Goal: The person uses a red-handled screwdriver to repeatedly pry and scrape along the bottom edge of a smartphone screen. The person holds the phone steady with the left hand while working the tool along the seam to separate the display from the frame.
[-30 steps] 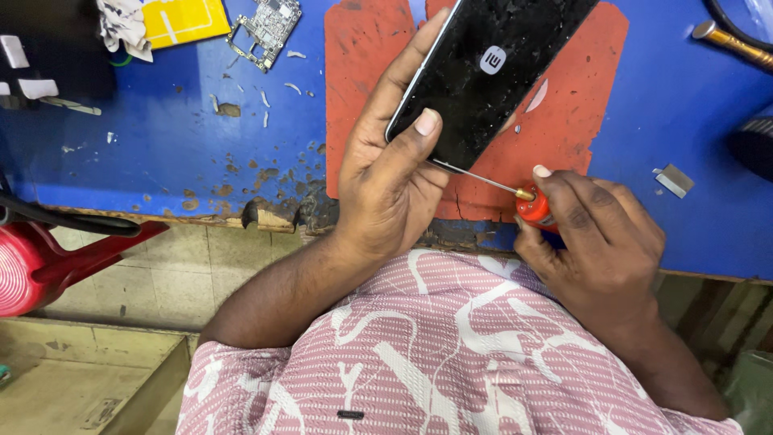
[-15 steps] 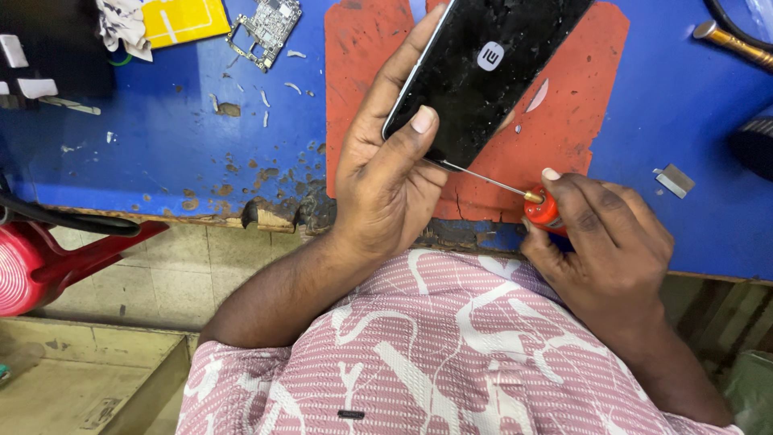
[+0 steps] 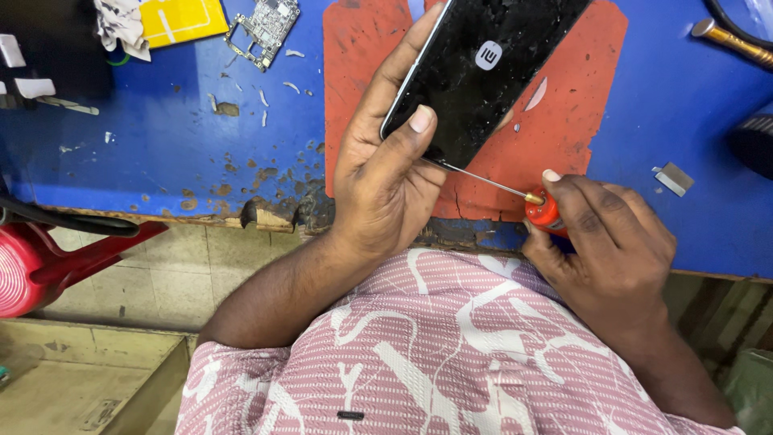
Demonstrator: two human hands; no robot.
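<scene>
- the blue workbench [image 3: 161, 153] fills the upper part of the view, its paint chipped and its near edge broken away; it carries everything else.
- an orange-red work mat [image 3: 580, 121] lies on the bench under the hands, worn and scratched, cracked near its front edge.
- the black phone [image 3: 491, 72] is held tilted above the mat, back panel up, its lower corner pointing towards the person. it looks like a thin, stiff slab with a glossy back, so likely light but slippery and easy to crack if bent or levered hard; the long side edges seem the safe place to grip it, not the flat panel.
- the left hand [image 3: 386, 185] does just that: fingers curl round the phone's left edge and the thumb presses down on the back near the lower corner, a closed, firm grip.
- the right hand [image 3: 612, 242] rests at the bench edge with its fingers wrapped tight round the red handle of a small screwdriver [image 3: 515, 192].
- the screwdriver's thin metal shaft runs up and left to the phone's bottom edge, the tip meeting it just below the left thumb; whether it sits in a screw or a seam is too small to tell. the shaft looks slender enough to slip, so the thumb close by is at some risk.
- a bare circuit board [image 3: 266, 28] lies well apart at the upper left, beside a yellow card [image 3: 181, 18].
- a small metal piece [image 3: 672, 179] sits on the bench right of the mat.
</scene>
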